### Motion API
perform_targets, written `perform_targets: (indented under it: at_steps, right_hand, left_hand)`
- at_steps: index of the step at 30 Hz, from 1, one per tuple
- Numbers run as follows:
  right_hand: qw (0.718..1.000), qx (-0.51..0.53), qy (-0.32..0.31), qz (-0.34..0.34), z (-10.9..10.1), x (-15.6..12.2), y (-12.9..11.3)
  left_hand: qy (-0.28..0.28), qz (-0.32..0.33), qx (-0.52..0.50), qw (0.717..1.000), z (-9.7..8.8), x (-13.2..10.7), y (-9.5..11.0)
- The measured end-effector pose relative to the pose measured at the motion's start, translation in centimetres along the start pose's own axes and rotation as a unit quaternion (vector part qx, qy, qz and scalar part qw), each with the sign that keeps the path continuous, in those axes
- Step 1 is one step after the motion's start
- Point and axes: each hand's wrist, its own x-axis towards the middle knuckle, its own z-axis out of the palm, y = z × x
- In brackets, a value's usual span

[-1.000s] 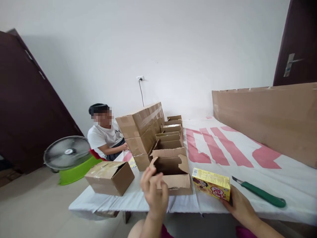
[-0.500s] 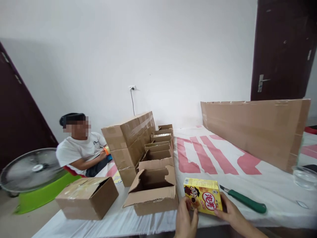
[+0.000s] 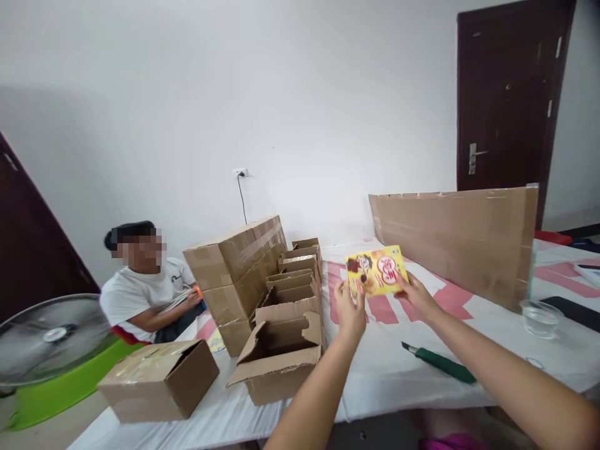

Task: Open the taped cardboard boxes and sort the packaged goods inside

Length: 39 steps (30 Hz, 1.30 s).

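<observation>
Between my two hands a yellow snack box with a cartoon figure and red lettering is held up above the table, its printed front facing me. My left hand grips its lower left corner. On the lower right side, my right hand has its fingers closed round the edge. Below my right forearm lies a green utility knife with its blade out, on the white and pink cloth. Left of my left arm stands an open cardboard box, flaps up, its inside dark.
More open cartons run in a row toward the wall, beside stacked taped cartons. A taped box sits front left. A cardboard panel and a bowl of water are on the right. A person sits left, by a fan.
Both hands have lifted the yellow snack box up and away from me, from near the table's front edge. The view has turned slightly to the right.
</observation>
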Motion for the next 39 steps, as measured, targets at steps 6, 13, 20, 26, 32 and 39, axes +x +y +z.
perform_targets:
  at_steps: [6,13,20,26,32,39]
  right_hand:
    - [0.999,0.029,0.017,0.016,2.0,2.0,1.1]
    - [0.99,0.008,-0.016,0.141,-0.5,-8.7,13.2]
    - [0.987,-0.085,-0.074,0.115,0.5,-9.7,15.3]
    - [0.984,-0.116,-0.071,0.115,0.3,-10.1,15.8]
    - [0.983,-0.116,-0.096,0.103,-0.5,-10.3,16.2]
    - [0.983,-0.106,-0.102,0.112,-1.0,-10.3,17.0]
  left_hand:
    - [0.036,-0.036,-0.019,0.999,2.2,1.7,1.3]
    - [-0.134,-0.071,-0.105,0.983,-0.8,-13.8,-8.3]
    - [-0.115,-0.198,0.039,0.973,-11.4,-16.2,-14.8]
    - [-0.044,-0.197,0.15,0.968,-12.9,-13.1,-15.3]
    - [-0.091,-0.204,0.187,0.957,-9.6,-10.7,-14.9]
    - [-0.045,-0.213,0.172,0.961,-11.8,-10.0,-16.0]
